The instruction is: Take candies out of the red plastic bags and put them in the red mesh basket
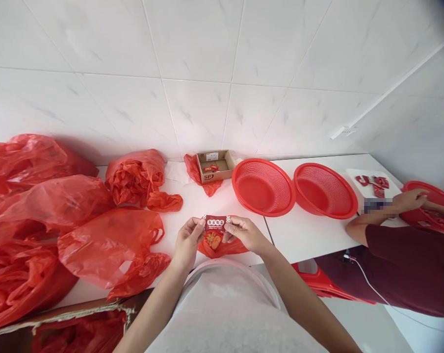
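Observation:
My left hand (189, 239) and my right hand (242, 230) both pinch the top edge of a small red snack packet (215, 231), held upright over the front edge of the white table (203, 201). The packet has a white-patterned top strip and a picture on its front. A crumpled red plastic bag (222, 249) lies just under the packet, at the table edge.
Several red plastic bags (107, 242) pile on the left. A small cardboard box (214, 165) stands at the back, with two red mesh baskets (263, 187) (325, 190) beside it. A person in a dark red top (409, 260) reaches toward a third basket (433, 206) near more red packets (373, 182).

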Motion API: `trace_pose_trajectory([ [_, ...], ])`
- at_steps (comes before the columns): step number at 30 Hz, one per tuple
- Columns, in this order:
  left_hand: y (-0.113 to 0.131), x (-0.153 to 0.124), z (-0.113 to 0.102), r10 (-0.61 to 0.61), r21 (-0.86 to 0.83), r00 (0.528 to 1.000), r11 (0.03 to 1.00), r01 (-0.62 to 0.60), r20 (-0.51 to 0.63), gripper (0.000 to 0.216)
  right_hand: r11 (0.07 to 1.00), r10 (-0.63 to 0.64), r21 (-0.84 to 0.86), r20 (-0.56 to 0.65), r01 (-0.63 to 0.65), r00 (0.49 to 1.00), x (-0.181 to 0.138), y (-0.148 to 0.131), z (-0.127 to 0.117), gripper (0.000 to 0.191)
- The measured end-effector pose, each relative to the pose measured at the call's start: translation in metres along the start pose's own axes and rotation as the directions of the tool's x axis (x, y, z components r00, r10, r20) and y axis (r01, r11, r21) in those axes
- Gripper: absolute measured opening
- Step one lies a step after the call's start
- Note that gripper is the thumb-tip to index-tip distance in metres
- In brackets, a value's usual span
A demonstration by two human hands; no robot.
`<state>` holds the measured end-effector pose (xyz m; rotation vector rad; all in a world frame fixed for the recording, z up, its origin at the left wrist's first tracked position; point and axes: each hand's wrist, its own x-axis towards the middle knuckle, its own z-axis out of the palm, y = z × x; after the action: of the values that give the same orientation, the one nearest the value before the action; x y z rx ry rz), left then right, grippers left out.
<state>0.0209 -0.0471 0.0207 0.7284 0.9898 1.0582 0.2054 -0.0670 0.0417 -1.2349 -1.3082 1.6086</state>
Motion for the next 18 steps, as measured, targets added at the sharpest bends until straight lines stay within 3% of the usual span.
trace_pose_trajectory([
  [5, -0.001, 0.002, 0.001, -0.006, -0.058, 1.0, 0.998, 0.004, -0.024, 0.032, 1.0, -0.028, -0.005, -0.024, 0.028, 0.999, 0.005, 0.006, 0.002, 0.031],
  [8, -0.002, 0.005, -0.003, 0.03, 0.148, 0.999, 0.988, -0.031, 0.012, 0.03, 1.0, -0.002, -0.013, -0.048, 0.001, 0.999, 0.005, 0.013, 0.0, 0.03],
  [12, -0.005, 0.008, -0.008, 0.122, 0.437, 0.99, 0.888, -0.142, 0.074, 0.028, 0.999, 0.007, -0.034, -0.075, -0.009, 0.997, 0.003, 0.022, -0.002, 0.03],
  [15, -0.006, 0.006, -0.01, 0.216, 0.635, 0.973, 0.742, -0.214, 0.075, 0.023, 0.998, -0.009, -0.068, -0.102, 0.002, 0.995, 0.001, 0.031, -0.006, 0.029],
  [18, -0.01, 0.004, -0.014, 0.4, 0.843, 0.909, 0.444, -0.305, 0.118, 0.021, 0.967, -0.018, -0.253, -0.194, -0.032, 0.981, 0.0, 0.048, -0.01, 0.027],
])
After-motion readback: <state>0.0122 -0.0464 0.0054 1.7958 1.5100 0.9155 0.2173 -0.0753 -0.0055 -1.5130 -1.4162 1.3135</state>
